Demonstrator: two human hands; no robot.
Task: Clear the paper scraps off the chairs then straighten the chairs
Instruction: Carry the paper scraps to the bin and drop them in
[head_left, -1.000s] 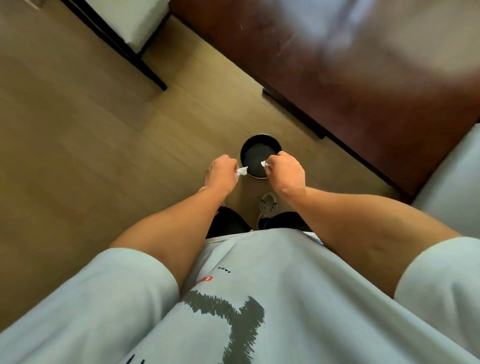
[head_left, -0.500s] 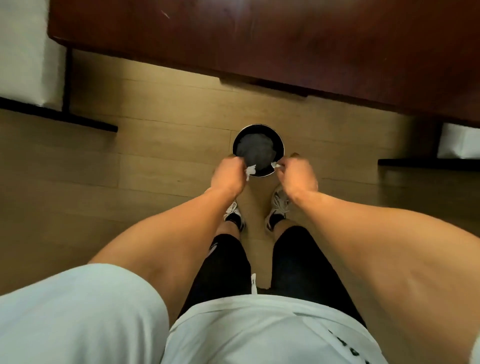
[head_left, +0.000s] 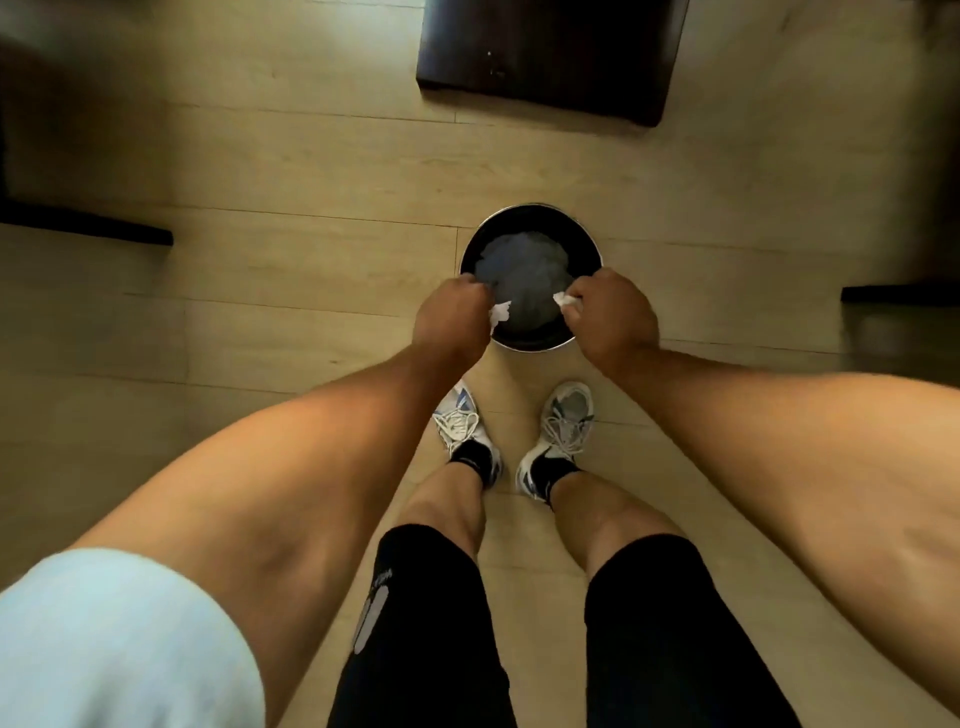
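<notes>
A round black bin with a dark liner stands on the wooden floor just past my feet. My left hand is closed on a white paper scrap at the bin's left rim. At the right rim, my right hand grips another white paper scrap. Both scraps poke out of my fists over the bin's opening. No chair seat shows in the head view.
A dark table leg base sits on the floor beyond the bin. Dark chair or furniture feet lie at the left and right edges. My two sneakers stand close behind the bin.
My view has tilted further down and nearer to the bin. Both hands have stayed at the bin's rim, now slightly further apart, still holding the scraps.
</notes>
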